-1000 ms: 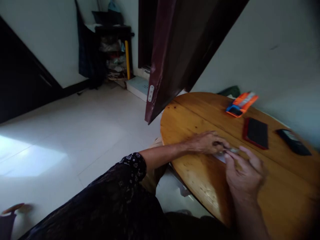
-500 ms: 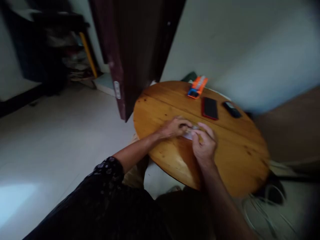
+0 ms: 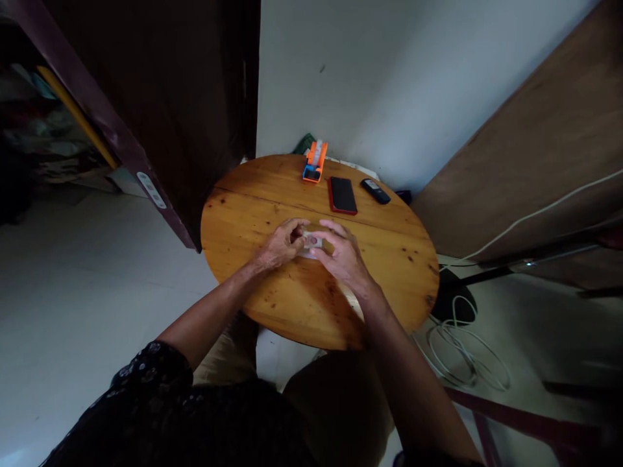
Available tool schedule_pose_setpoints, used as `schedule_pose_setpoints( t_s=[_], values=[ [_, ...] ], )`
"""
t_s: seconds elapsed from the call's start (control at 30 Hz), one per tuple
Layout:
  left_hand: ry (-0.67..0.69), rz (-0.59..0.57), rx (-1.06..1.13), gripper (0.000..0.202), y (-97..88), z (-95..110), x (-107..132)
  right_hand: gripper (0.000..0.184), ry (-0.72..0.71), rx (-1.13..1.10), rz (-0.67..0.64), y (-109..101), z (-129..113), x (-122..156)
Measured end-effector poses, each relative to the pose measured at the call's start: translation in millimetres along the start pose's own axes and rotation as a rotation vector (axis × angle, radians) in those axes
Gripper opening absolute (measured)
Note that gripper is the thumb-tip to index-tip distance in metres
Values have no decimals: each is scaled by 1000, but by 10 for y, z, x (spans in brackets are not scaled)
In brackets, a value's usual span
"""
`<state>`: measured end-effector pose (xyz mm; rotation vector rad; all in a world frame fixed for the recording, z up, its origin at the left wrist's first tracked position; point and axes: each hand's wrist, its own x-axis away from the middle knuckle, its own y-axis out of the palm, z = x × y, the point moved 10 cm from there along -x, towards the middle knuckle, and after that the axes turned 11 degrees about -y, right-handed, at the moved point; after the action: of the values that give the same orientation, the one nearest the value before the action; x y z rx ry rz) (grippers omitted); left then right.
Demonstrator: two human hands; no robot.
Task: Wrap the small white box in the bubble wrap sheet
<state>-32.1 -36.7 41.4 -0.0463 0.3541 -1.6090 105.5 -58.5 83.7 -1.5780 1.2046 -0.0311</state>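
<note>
Above the middle of the round wooden table (image 3: pixel 272 285), a small whitish, see-through packet (image 3: pixel 313 240) with a dark reddish round spot lies between my hands. My left hand (image 3: pixel 285 244) has its fingers curled and pinches the packet's left end. My right hand (image 3: pixel 344 254) holds the right side between thumb and forefinger, its other fingers bent above. Just below the packet shows a white piece (image 3: pixel 306 254), partly covered by the fingers; whether it is a separate sheet is unclear.
Behind my hands lie a dark phone with a red edge (image 3: pixel 343 196), a black keypad phone (image 3: pixel 375 191) and an orange-and-blue tape dispenser (image 3: pixel 315 162). A dark door (image 3: pixel 195 117) stands at the left. Coiled white cable (image 3: pixel 457 357) lies on the floor at right.
My view has swung to the right, so the table sits further left and looks sharper. Both hands stay together at the packet, its reddish spot now visible.
</note>
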Motion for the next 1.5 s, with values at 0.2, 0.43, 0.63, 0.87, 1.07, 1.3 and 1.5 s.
schedule_pose_setpoints(
  t_s=[0.2,0.43,0.63,0.87,1.07,1.3,1.5],
  values=[
    [-27,-29,11,38,28,-15,10,18,-16,-25,-57,7,-43,-68],
    [-33,-27,-9,38,17,20,24,20,12,23,48,-103,-111,-161],
    [7,-24,19,37,34,35,34,15,82,-71,139,-159,174,-356],
    [66,60,-135,38,-36,51,39,13,139,-68,107,-26,622,-660],
    [27,10,-168,46,-5,72,56,16,318,85,-18,148,949,-760],
    [71,-77,-103,53,24,251,163,20,349,68,63,82,972,-711],
    [7,-19,14,40,-61,166,125,20,356,-26,213,-105,1024,-781]
  ],
)
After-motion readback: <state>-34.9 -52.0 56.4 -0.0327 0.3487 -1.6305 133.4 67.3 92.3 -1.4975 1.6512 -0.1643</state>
